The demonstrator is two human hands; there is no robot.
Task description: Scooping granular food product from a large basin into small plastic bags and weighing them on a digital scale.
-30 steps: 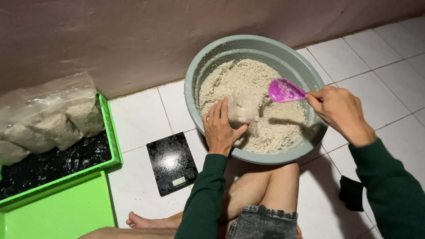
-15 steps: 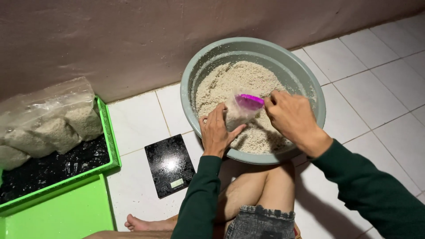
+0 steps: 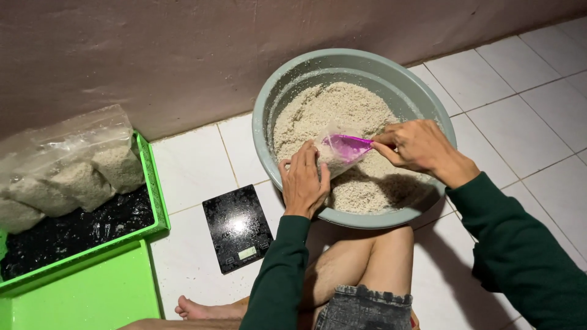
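A grey-green basin (image 3: pixel 287 91) holds a heap of pale grain (image 3: pixel 342 110) on the white tile floor. My left hand (image 3: pixel 304 183) grips a small clear plastic bag (image 3: pixel 333 160) at the basin's near edge, holding its mouth up. My right hand (image 3: pixel 416 146) holds a pink scoop (image 3: pixel 350 145), whose bowl is inside the mouth of the bag. Both my arms wear dark green sleeves.
A black digital scale (image 3: pixel 237 227) lies on the tiles left of my knee. At the far left a green crate (image 3: pixel 156 201) carries filled clear bags of grain (image 3: pixel 67 165). A green lid (image 3: pixel 85 299) lies in front of it. A brown wall runs behind.
My right hand has swung the pink scoop from the right side of the basin leftward to the bag, and the scoop is now tipped into the bag's mouth. My left hand stayed put.
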